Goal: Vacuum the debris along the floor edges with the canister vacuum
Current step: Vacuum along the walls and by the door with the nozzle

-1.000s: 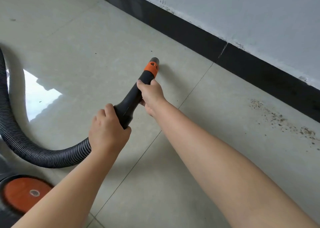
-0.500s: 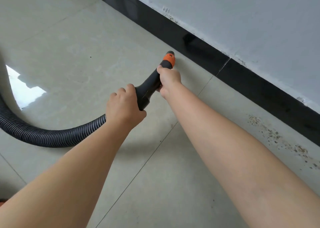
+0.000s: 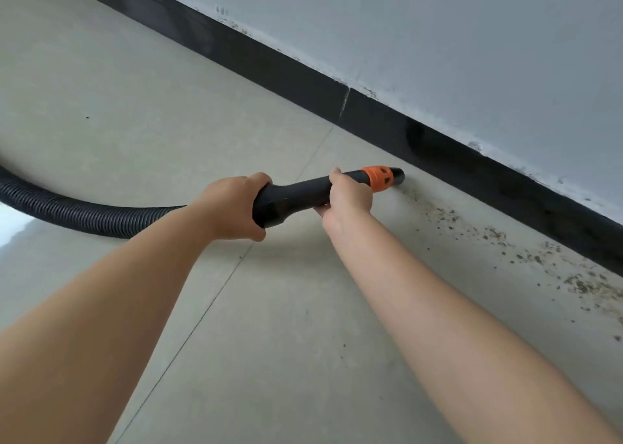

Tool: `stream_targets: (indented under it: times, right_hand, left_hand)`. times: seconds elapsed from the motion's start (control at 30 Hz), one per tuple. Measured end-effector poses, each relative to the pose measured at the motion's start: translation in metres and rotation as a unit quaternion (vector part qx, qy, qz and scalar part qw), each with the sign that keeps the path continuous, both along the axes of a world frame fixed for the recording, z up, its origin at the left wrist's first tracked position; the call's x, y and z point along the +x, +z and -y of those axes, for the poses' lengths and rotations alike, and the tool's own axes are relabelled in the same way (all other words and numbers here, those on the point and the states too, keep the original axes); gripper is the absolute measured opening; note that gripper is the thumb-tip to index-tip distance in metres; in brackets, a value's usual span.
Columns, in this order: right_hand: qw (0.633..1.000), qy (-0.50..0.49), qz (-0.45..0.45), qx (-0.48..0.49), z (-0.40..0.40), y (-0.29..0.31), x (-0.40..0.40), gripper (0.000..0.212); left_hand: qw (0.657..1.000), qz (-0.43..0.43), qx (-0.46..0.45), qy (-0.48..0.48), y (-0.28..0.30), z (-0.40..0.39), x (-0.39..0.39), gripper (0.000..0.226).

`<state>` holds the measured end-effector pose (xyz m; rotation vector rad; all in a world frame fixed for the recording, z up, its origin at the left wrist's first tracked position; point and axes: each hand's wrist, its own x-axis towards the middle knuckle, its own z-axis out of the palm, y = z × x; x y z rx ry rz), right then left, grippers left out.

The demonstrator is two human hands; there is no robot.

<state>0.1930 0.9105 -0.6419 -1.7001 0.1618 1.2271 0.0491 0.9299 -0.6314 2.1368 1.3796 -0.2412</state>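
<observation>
Swung rightward, the nozzle [image 3: 392, 177] now meets the debris [image 3: 499, 238]. Both hands, left hand [image 3: 232, 204] and right hand [image 3: 347, 197], wrap the wand [image 3: 300, 194]. Keep it low, hugging the baseboard [image 3: 438, 147].

Black vacuum nozzle [image 3: 303, 192] with orange collar, tip beside dark debris [image 3: 526, 248] along black baseboard [image 3: 303, 73]

Tiled floor [image 3: 141, 100] w/ debris [image 3: 526, 251] by baseboard [image 3: 438, 147], hose [image 3: 84, 211]
</observation>
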Motion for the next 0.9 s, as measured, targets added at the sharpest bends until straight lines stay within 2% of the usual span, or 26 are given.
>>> stream_targets:
  times: [0.33,0.9]
  right_hand:
    - [0.998,-0.053,-0.041,0.011,0.064,0.007,0.063,0.051]
    - [0.973,-0.228,-0.032,0.009,0.164,0.014,0.183,0.042]
  left_hand:
    - [0.998,-0.021,0.008,-0.052,0.015,0.043,0.064,0.048]
    - [0.976,0.002,0.005,-0.218,0.001,0.105,0.206,0.048]
